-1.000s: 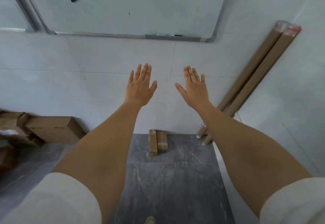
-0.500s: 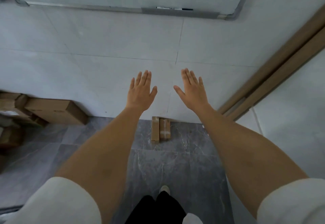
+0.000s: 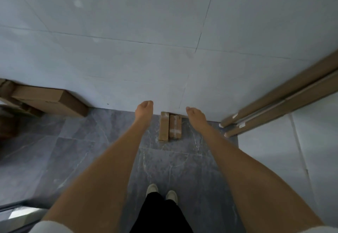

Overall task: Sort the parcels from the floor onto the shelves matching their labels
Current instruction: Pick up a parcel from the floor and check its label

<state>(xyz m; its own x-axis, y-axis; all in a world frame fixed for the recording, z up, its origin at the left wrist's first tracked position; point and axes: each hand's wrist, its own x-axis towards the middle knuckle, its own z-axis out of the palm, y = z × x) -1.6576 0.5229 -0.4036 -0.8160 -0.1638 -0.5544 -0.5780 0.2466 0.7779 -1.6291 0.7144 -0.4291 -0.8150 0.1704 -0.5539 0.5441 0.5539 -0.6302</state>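
Two small brown parcels lie side by side on the dark floor against the white wall: a slim parcel (image 3: pixel 164 127) and a taped parcel (image 3: pixel 175 127) to its right. My left hand (image 3: pixel 144 110) hangs just left of them, and my right hand (image 3: pixel 195 115) just right of them. Both hands point downward with the fingers foreshortened, and neither holds or touches anything. The parcels' labels are not readable. No shelves are in view.
A long cardboard box (image 3: pixel 49 101) lies by the wall at the left, with more boxes at the left edge. Long cardboard tubes (image 3: pixel 278 103) lean in the right corner. My shoes (image 3: pixel 161 192) stand on the grey tiles about a step back from the parcels.
My head has tilted down and the whiteboard has left the view. Both hands, raised with spread fingers before, have dropped to either side of the two small parcels.
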